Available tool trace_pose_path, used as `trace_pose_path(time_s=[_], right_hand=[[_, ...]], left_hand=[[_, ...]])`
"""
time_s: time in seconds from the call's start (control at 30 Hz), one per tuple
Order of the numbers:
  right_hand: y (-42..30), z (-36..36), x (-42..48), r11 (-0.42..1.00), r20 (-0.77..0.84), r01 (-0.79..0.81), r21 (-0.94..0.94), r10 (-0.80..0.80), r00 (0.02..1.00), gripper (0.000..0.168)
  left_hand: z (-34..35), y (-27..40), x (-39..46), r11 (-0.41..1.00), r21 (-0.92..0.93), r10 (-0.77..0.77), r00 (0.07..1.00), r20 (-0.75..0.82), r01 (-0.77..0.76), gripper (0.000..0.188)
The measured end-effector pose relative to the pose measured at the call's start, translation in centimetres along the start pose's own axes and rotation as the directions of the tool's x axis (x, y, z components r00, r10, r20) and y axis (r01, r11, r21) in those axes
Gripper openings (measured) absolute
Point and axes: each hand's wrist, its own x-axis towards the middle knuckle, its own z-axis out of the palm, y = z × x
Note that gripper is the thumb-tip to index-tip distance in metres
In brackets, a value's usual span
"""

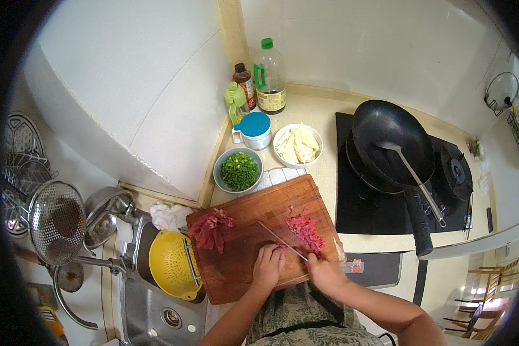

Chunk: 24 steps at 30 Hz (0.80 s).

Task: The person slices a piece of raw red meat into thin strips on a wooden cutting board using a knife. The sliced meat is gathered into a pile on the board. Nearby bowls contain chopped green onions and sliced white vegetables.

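On a wooden cutting board [242, 268], my right hand [326, 274] is closed around the handle of a kitchen knife [283, 241], its blade slanting to the upper left. My left hand [269, 264] rests with bent fingers just left of the blade, against a small bit of red meat that it mostly hides. Diced raw meat [305, 229] lies in a pile right of the knife. Larger slices of raw meat [211, 229] lie at the board's left end.
Chopped greens fill a grey bowl [216, 178] behind the board, near a white bowl [278, 158] of pale slices. Bottles stand at the wall. A black wok [389, 125] with a metal spatula [417, 179] sits on the stove at right. A yellow colander [168, 264] is over the sink [145, 320].
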Motion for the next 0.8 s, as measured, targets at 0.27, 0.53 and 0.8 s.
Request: trace_pose_path(time_s=[0.27, 0.53, 0.8], right_hand=[[-0.6, 0.6, -1.1, 0.990, -0.040, 0.070, -0.119, -0.075, 0.996, 0.011], [1.3, -0.6, -0.7, 0.999, 0.078, -0.037, 0.021, 0.035, 0.996, 0.012], [-0.6, -2.0, -1.5, 0.985, 0.108, 0.079, -0.152, -0.063, 0.992, 0.008]], left_hand=[[0.3, -0.5, -0.5, 0.998, 0.069, -0.010, 0.998, 0.054, 0.006, 0.022], [0.5, -0.2, -0.4, 1.000, -0.008, -0.003, 0.999, -0.034, 0.003, 0.020], [-0.2, 0.1, -0.7, 0.995, 0.098, -0.020, 0.999, 0.031, 0.017, 0.023]])
